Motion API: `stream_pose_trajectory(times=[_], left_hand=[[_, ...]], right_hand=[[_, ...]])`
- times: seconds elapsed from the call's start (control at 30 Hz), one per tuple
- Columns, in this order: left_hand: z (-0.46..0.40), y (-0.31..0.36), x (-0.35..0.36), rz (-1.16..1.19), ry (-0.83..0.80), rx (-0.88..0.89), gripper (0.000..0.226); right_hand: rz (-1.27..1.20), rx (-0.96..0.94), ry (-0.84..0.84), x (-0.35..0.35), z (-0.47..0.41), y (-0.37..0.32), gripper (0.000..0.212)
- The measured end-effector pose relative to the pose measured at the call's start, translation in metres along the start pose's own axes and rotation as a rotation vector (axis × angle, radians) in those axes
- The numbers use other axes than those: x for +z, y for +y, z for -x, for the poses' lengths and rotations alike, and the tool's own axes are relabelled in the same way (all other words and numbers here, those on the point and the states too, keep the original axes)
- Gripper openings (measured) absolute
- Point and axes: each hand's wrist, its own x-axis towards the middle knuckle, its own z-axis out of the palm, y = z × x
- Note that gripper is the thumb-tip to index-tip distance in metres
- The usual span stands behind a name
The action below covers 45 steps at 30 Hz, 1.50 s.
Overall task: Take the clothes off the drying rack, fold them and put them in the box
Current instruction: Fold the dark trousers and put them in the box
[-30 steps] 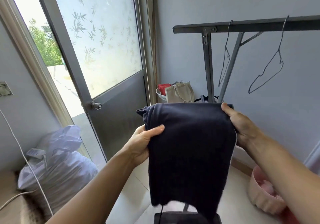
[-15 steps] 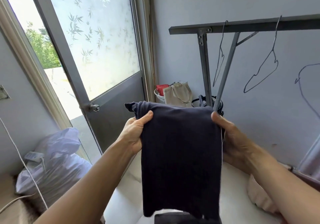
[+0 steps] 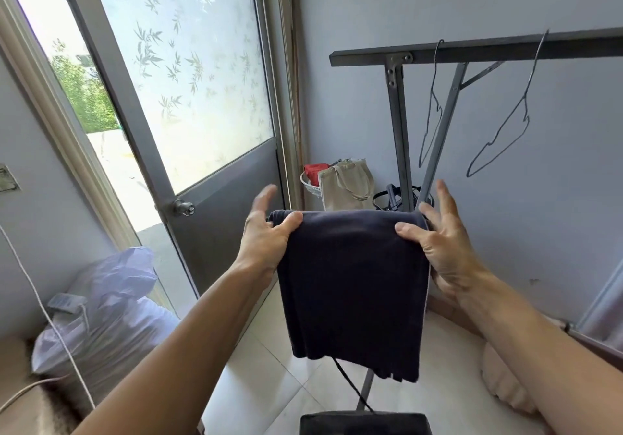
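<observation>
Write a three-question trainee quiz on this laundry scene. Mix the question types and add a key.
1. True or false: the dark garment hangs from a wire hanger on the rack.
2. Multiple choice: how is the garment held? A) left hand alone; B) right hand alone; C) both hands, thumbs over its top fold; D) neither hand.
3. Fill in: the canvas tote stands on the floor between the door and the rack's ____.

Key: 1 false, the hands hold it and the hangers seen are bare; 2 C; 3 upright post.
</observation>
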Motion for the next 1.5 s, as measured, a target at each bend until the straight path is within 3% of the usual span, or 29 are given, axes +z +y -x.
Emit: stream_pose_trajectory(times=[0.07,0.13,0.2,0.27,0.33,0.5,0.67,0.77,0.87,0.97,1.1,1.17,1.27,1.33,1.43,1.5], left_hand=[[0.004,0.006,-0.001,-0.018,-0.133,0.002,0.036],[0.004,0.009,-0.006,-0.072,-0.278,0.039,0.050],[0.004,0.010,-0.011,-0.330,-0.360,0.117,0.073],[0.002,0.008,-0.012,-0.694,-0.342,0.234,0.081],[0.002,0.005,-0.008,-0.877,-0.297,0.329,0.072],[-0.002,0.000,-0.010,-0.992,-0.275,0.496,0.028],[-0.008,0.012,-0.016,-1.091,-0.276,0.648,0.020],[-0.009,0.019,-0.016,-0.948,-0.361,0.606,0.019],[-0.006,0.029,-0.013,-0.640,-0.520,0.383,0.008],[-0.002,0.032,-0.005,-0.495,-0.495,0.275,0.006],[-0.003,0.028,-0.001,-0.395,-0.485,0.248,0.005],[-0.004,0.026,-0.001,-0.392,-0.508,0.266,0.004],[-0.005,0.026,0.003,-0.377,-0.560,0.294,0.005],[-0.004,0.027,0.006,-0.356,-0.598,0.319,0.005],[-0.006,0.024,0.010,-0.338,-0.601,0.361,0.007],[-0.009,0.019,0.013,-0.329,-0.519,0.398,0.010]], right_hand=[[0.014,-0.036,-0.121,-0.007,0.001,-0.004,0.092],[0.127,-0.067,-0.235,-0.014,0.005,-0.011,0.095],[0.355,-0.127,-0.290,-0.017,0.008,-0.016,0.098],[0.573,-0.205,-0.301,-0.016,0.007,-0.019,0.091],[0.739,-0.271,-0.312,-0.012,0.005,-0.021,0.084],[0.939,-0.259,-0.330,-0.011,0.001,-0.037,0.050],[1.053,-0.186,-0.384,-0.017,-0.002,-0.059,0.008],[1.198,-0.182,-0.327,-0.020,-0.004,-0.064,0.024],[1.267,-0.164,-0.271,-0.024,-0.008,-0.059,0.033],[1.182,-0.185,-0.254,-0.024,-0.010,-0.043,0.029],[1.090,-0.267,-0.236,-0.023,-0.012,-0.020,0.042],[1.074,-0.295,-0.316,-0.021,-0.009,-0.017,0.048],[1.117,-0.265,-0.509,-0.008,-0.004,-0.018,0.078],[1.173,-0.275,-0.543,0.004,-0.002,-0.017,0.090],[1.014,-0.195,-0.589,0.014,-0.005,-0.011,0.049],[0.957,-0.160,-0.513,0.017,-0.007,-0.009,0.030]])
